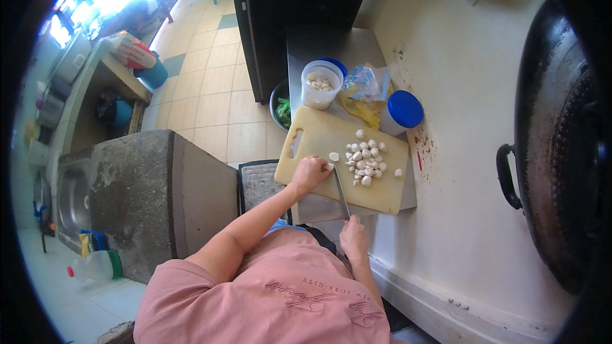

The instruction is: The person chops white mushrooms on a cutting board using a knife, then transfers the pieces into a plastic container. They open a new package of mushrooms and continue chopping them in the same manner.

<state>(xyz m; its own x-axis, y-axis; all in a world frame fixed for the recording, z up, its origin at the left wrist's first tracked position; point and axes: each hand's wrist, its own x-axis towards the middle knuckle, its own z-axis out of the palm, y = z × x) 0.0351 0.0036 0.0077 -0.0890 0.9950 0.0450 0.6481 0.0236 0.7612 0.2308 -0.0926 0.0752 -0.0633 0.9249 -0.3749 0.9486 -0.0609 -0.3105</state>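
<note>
My left hand (313, 172) rests at the near left part of a cream plastic cutting board (315, 129), its fingertips pinching a small white food piece (330, 166). My right hand (354, 239) grips the handle of a kitchen knife (342, 193) just off the board's near edge. The blade points away from me, its tip close to my left fingertips. Another white piece (334, 156) lies just beyond the tip. A cluster of small, rounded white food pieces (366, 153) sits on the board's right half, with a few strays apart from it. Their exact kind is unclear.
Beyond the board, an uncovered plastic tub (321, 98) holds white pieces, near a yellow plastic bag (358, 107) and a blue-lidded tub (405, 109). The metal tabletop (325, 208) meets a wall (444, 105) on the right. A large black pan (540, 153) hangs there.
</note>
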